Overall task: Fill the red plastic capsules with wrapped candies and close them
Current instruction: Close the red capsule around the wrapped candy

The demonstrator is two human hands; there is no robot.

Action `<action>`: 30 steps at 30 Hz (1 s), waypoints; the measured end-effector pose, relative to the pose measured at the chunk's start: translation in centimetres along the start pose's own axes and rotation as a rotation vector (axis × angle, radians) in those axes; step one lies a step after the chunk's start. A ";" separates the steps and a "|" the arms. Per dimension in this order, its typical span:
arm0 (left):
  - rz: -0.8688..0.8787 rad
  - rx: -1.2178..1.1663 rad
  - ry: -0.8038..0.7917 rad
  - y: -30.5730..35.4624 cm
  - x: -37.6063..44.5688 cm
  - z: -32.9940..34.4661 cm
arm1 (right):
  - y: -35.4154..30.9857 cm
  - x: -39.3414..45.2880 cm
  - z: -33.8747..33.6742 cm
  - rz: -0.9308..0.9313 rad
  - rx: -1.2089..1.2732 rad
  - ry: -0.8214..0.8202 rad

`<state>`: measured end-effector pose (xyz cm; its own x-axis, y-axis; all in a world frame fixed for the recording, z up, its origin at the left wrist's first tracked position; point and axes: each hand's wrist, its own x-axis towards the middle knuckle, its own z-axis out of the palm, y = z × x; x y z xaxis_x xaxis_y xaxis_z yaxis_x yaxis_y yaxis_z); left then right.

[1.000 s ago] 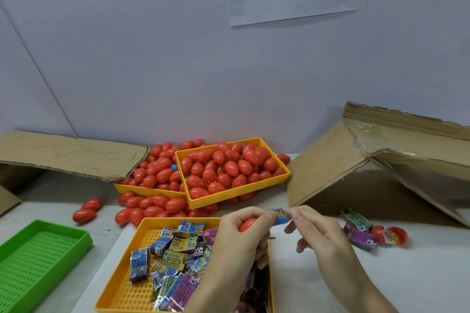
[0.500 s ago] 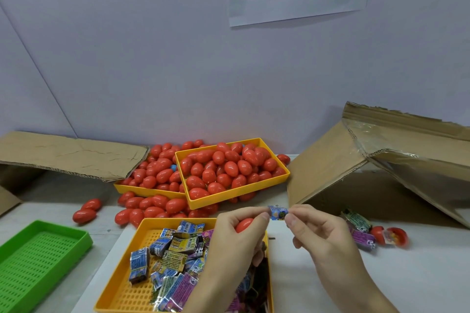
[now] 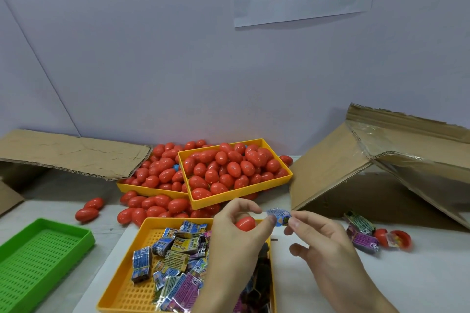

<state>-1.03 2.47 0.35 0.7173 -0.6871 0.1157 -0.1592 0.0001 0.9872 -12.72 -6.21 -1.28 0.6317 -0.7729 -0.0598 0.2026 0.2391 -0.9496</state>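
L hand (image 3: 236, 226) fingers curled round red capsule (image 3: 245, 223), thumb+index also pinching blue wrapped candy (image 3: 279, 216) at its L end. R hand (image 3: 320, 239) thumb+index pinch candy's R end, other fingers loosely curled. Candy sits between both fingertip pairs, just right of capsule, above candy tray (image 3: 142, 287)
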 end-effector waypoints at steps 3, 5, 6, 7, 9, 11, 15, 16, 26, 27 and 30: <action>-0.021 0.011 -0.016 0.2 0.0 0.1 | -0.2 0.1 0.0 0.047 0.074 -0.040; -0.014 0.020 -0.027 0.2 0.0 0.2 | -0.3 0.1 0.0 0.067 0.094 -0.046; -0.004 0.035 -0.020 0.2 0.0 0.2 | -0.3 0.1 0.0 0.072 0.097 -0.039; 0.014 0.055 -0.005 0.2 0.0 0.2 | -0.4 0.2 0.0 0.074 0.095 -0.028; 0.063 0.117 0.031 0.0 0.0 0.3 | -0.4 0.2 0.1 0.079 0.073 -0.018; 0.109 0.202 0.048 -0.3 -0.1 0.3 | -0.4 0.1 0.2 0.084 0.044 -0.027; 0.165 0.299 0.057 -0.5 -0.3 0.5 | -0.5 0.0 0.3 0.084 -0.041 -0.048; 0.175 0.304 0.055 -0.6 -0.4 0.5 | -0.4 0.1 0.3 0.089 -0.043 -0.039; 0.237 0.161 -0.005 -0.1 -0.4 0.4 | -0.9 0.2 0.4 0.327 0.274 0.093; 0.268 0.145 -0.007 -0.1 -0.4 0.3 | -1.0 0.2 0.4 0.355 0.332 0.116; 0.374 0.158 -0.059 -0.2 -0.5 0.2 | -1.1 0.1 0.4 0.392 0.425 0.172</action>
<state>-1.56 2.67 0.10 0.5505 -0.7014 0.4528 -0.5073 0.1497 0.8487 -12.65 -6.31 -0.12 0.5966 -0.6555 -0.4629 0.2832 0.7117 -0.6428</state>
